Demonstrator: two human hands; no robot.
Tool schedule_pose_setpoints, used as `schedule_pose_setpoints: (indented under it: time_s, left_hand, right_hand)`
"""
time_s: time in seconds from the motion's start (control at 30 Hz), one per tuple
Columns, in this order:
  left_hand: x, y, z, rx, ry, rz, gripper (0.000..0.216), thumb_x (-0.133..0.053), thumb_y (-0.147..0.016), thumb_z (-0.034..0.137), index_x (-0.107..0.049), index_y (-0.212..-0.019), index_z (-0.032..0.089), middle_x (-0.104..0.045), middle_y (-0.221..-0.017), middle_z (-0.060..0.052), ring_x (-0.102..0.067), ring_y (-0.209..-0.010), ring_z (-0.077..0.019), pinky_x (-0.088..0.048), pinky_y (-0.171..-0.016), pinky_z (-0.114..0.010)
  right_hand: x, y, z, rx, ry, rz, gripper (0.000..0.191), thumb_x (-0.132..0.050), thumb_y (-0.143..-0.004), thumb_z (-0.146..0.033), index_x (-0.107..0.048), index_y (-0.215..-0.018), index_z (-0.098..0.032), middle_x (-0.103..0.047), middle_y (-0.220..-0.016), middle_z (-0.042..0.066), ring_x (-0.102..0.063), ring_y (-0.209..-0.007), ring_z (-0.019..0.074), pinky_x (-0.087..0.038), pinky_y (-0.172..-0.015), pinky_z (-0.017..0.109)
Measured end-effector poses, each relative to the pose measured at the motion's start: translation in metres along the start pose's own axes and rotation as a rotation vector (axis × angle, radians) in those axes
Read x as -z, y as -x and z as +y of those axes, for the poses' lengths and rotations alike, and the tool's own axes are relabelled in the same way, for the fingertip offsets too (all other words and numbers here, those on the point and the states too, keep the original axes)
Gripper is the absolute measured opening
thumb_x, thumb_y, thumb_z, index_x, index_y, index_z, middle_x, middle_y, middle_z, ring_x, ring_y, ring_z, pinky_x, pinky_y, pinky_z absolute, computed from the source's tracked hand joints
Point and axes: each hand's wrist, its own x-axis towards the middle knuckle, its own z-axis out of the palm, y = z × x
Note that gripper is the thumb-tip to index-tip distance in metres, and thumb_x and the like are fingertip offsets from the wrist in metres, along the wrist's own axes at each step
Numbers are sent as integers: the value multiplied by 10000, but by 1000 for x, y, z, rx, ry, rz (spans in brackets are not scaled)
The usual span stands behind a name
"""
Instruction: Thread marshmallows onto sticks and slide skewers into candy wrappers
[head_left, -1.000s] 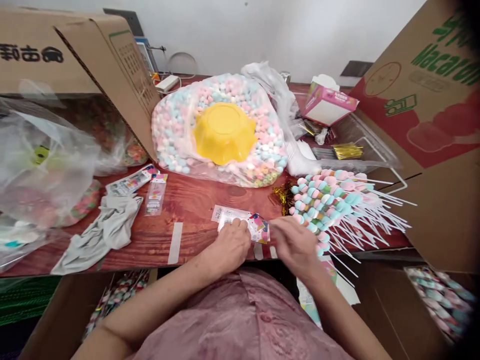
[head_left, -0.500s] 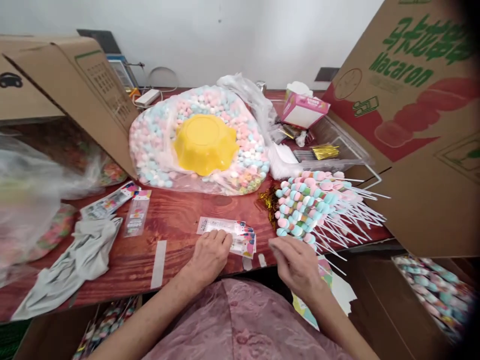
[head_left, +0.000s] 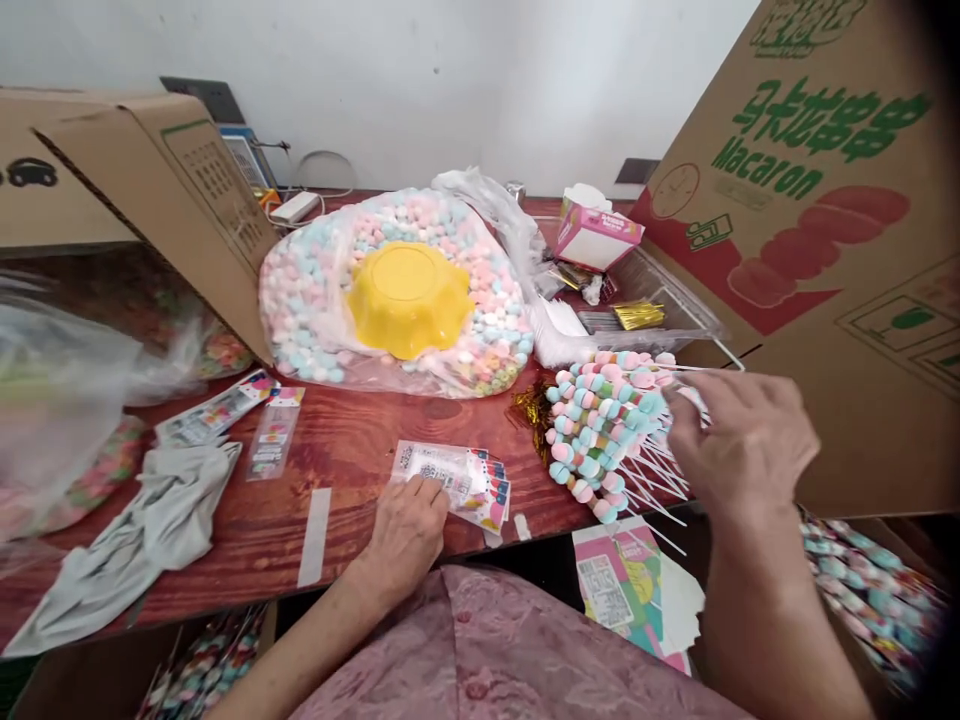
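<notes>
My left hand (head_left: 409, 530) is low over the front of the table, its fingers curled down on a fanned stack of printed clear plastic bags (head_left: 469, 480). The fingertips press on the near left part of the stack. To the right, my right hand (head_left: 742, 440) is over the white stick ends of a pile of marshmallow skewers (head_left: 600, 420). Thumb and fingers are bent with a gap between them, slightly blurred; whether they touch a stick is hard to see. Pink, blue and white marshmallows fill the skewers, their coloured ends pointing left.
A large bag of marshmallows (head_left: 307, 290) carries an upturned yellow bowl (head_left: 409, 295). Cardboard boxes (head_left: 795, 330) flank the table. Grey cloth (head_left: 165, 530), a tape strip (head_left: 313, 535), a clear bin (head_left: 675, 300) with gold ties (head_left: 639, 315) and a pink carton (head_left: 596, 235) lie around.
My right hand has moved right and slightly up, from the front of the skewer pile to its stick ends. My left hand stays at the plastic bags. The view has shifted slightly.
</notes>
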Motion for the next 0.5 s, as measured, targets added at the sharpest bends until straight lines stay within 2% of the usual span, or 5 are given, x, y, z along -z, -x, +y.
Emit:
schedule_pose_setpoints:
  time_s: [0.13,0.3,0.37,0.43,0.5]
  left_hand:
    - [-4,-5,-11,-1,-21,150,217,-506,-862,79,-667,-758,181,-638,-849,-83,-542,-854,-240,-440,-741,-368]
    - [-8,0,-8,27,49,42,237,-465,-881,56,-671,-888,172,-620,-849,-70,-544,-804,-207,-467,-730,-342]
    - [-7,4,-8,39,102,-7,227,-467,-869,39,-660,-877,160,-632,-887,-75,-556,-827,-206,-478,-746,-337]
    - [-6,7,-10,45,151,-25,226,-472,-863,31,-656,-831,157,-645,-890,-75,-567,-830,-201,-479,-748,-327]
    - [-6,6,-15,71,224,-3,224,-489,-882,62,-663,-782,162,-655,-863,-68,-578,-829,-196,-476,-744,-316]
  right_hand:
    - [-12,-29,42,-82,103,-111,193,-648,-861,-334,-755,-849,-174,-750,-962,125,-566,-963,264,-267,-685,406]
    - [-23,-68,61,-326,200,-802,285,-536,-884,-330,-780,-874,-183,-725,-881,118,-603,-830,234,-252,-639,375]
    - [-26,-76,66,-336,182,-973,262,-542,-861,-321,-782,-894,-218,-729,-919,95,-607,-814,225,-280,-631,346]
    - [-33,-75,70,-290,122,-1024,233,-560,-835,-296,-780,-883,-238,-735,-957,73,-606,-807,211,-296,-623,322]
    - [-42,-68,76,-243,35,-948,179,-602,-792,-252,-776,-817,-219,-740,-909,71,-605,-778,203,-304,-616,312]
